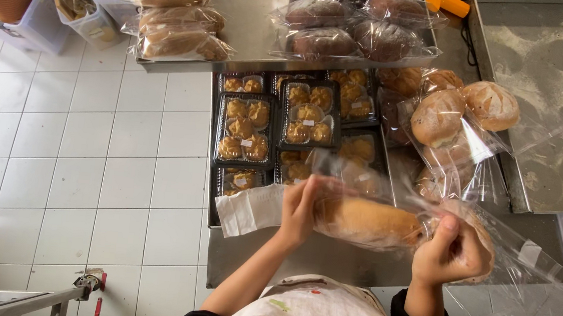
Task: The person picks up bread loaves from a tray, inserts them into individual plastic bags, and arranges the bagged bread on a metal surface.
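Biggest thing here is the steel table [255,9] across the top, with bagged long loaves [177,18] stacked on its left part and bagged dark round buns [352,19] on the right. Off to the right sits a big flour-dusted metal tray [559,103]. The floor is white tile [52,155], and a couple of clear plastic bins [39,7] stand on it at top left.

Below the table there's a lower tray packed with clear plastic boxes of small golden pastries [242,129], several stacked on each other. Just right of those is a loose pile of round crusty rolls [467,111] in clear wrap.

Now the hands. The left hand [298,212] is pressed flat against the left end of a long golden bread loaf [365,221], which sits inside a clear plastic bag [508,255] held just above the near edge of the pastry tray. The right hand [449,252] is clenched around the bag at the loaf's right end, thumb up, bunching the plastic. A white paper sheet [248,207] lies just left of the left hand.
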